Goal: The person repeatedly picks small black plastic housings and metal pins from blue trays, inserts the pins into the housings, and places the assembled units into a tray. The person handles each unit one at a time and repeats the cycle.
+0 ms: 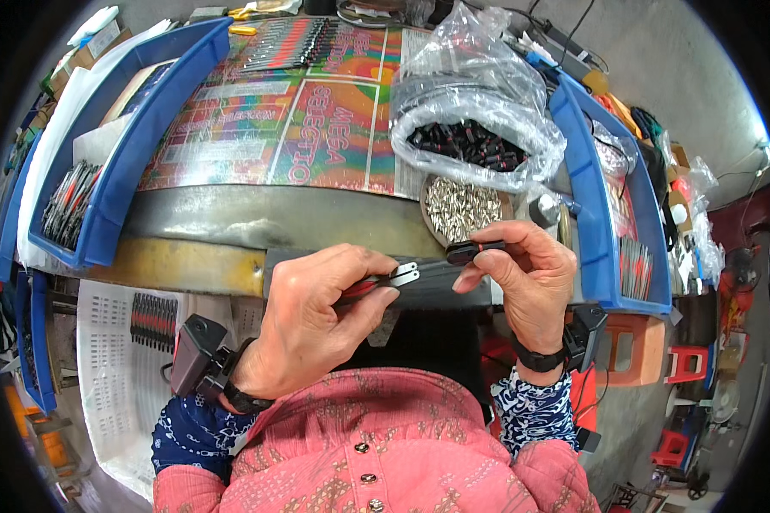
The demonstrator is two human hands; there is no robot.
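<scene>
My left hand (316, 295) is closed on a slim red-and-black tool part (364, 288). Two flat silver metal ends with holes (405, 274) stick out of it toward the right. In my right hand (530, 269), thumb and fingers pinch a small black piece with red marks (470, 251). A gap separates it from the silver ends. Just beyond my right fingers, a round dish (435, 224) holds many small shiny metal parts (464, 208). Behind that lies an open clear plastic bag (479, 107) with black-and-red pieces (470, 145) inside.
Blue bins (124, 201) (612, 265) stand at left and right, holding slim red-and-black tools. More tools lie in a row (295, 43) on the printed sheet (257, 128) at the back. Below left is a white basket (111, 368). The worktable's front edge (188, 267) runs behind my hands.
</scene>
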